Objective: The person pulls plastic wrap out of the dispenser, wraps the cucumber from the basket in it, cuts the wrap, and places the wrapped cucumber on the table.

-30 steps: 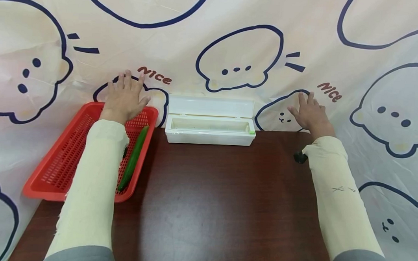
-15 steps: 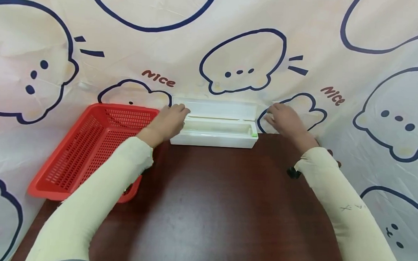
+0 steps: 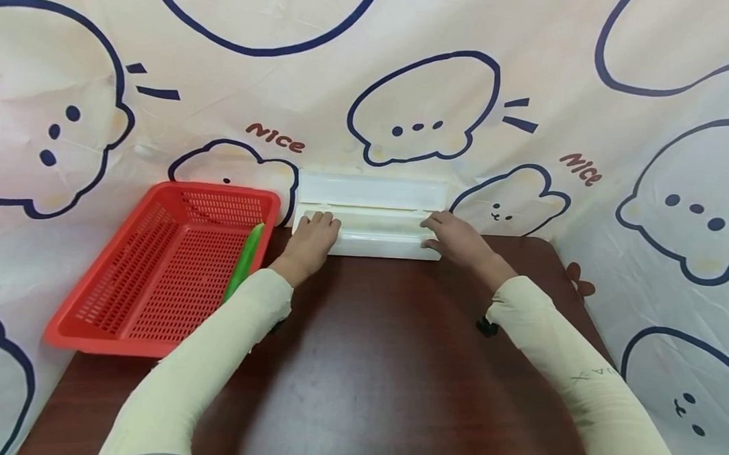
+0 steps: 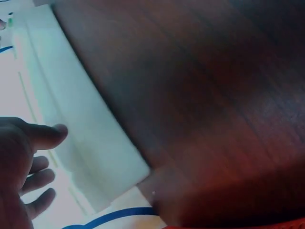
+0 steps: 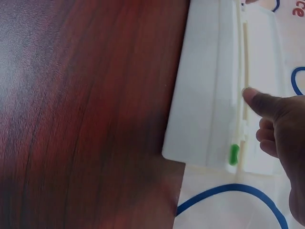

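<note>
A long, narrow white box (image 3: 382,248) stands at the table's back edge, its hinged lid (image 3: 372,191) tipped up against the backdrop. Over the box's left end is my left hand (image 3: 314,242); in the left wrist view its thumb lies over the front part, apart from the loosely bent fingers. My right hand (image 3: 459,243) reaches in at the right end with thumb and fingers spread. In the right wrist view the thumb tip overlaps the inner rim, near a green tab (image 5: 234,154) at the corner. Neither hand is closed round anything.
A red plastic basket (image 3: 172,289) stands on the left, with a green cucumber (image 3: 243,259) along its right side, partly hidden by the left forearm. A cartoon-print sheet (image 3: 424,24) rises behind and beside the dark wooden table (image 3: 357,364). A black device (image 3: 486,327) hangs under the right wrist.
Both hands were spread flat against the backdrop, left above the basket and right at the far right. They have come inward and down to the white box's two ends. The box has stayed put.
</note>
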A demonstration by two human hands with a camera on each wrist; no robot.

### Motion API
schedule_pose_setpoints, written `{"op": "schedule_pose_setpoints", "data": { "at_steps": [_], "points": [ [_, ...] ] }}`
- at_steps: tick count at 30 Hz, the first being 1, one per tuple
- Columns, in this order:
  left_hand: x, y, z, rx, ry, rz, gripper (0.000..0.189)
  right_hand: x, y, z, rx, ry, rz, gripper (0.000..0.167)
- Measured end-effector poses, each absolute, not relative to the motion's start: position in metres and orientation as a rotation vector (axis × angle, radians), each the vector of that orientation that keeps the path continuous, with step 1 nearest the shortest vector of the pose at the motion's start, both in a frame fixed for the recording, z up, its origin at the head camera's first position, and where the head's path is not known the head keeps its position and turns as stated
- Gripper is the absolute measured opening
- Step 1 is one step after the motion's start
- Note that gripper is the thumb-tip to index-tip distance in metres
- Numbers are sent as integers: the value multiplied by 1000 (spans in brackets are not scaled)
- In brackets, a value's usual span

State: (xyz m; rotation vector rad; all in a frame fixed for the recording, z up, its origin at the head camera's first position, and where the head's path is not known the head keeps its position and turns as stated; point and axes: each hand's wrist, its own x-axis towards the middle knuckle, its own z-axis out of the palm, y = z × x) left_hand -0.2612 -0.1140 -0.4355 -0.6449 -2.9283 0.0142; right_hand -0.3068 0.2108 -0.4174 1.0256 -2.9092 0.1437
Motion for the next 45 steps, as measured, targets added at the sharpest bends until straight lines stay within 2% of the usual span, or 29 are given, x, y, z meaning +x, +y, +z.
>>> {"op": "schedule_pose_setpoints", "data": {
  "at_steps": [10,21,45],
  "points": [
    [-273,-123,-440,-721,-2886,60,26,-312,210,-424,1023,-2907,111,31],
    [-279,-134,-437,-798,-2890,-75,19,-315,212,-423,1048,-2905,141,23],
    [-292,-138,-424,-814,-2891,13,25,-319,208,-420,1039,-2860,99,26]
  ]
}}
